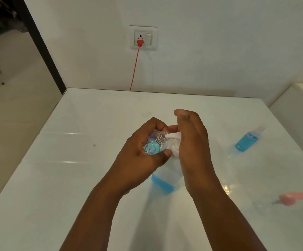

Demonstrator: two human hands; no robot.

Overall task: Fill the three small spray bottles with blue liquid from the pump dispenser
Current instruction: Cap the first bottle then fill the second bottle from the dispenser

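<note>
A glossy white table [74, 178] stands against a plain wall with a red plug [139, 42]. The left hand [139, 153] grips a clear, ribbed-neck bottle [154, 144] tilted at the white pump [174, 140]; the right hand [192, 142] presses it with straight fingers. A filled bottle [245, 142] stands well to the right.

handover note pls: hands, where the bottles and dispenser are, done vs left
Left hand grips an open small bottle, tilted, neck at the pump nozzle; some blue liquid is inside.
Right hand presses flat on the pump dispenser, mid-table.
A capped bottle full of blue stands at right: done.
Pink item lies near right; blurred.
Left: finish and cap this bottle. Third bottle not seen.
</note>
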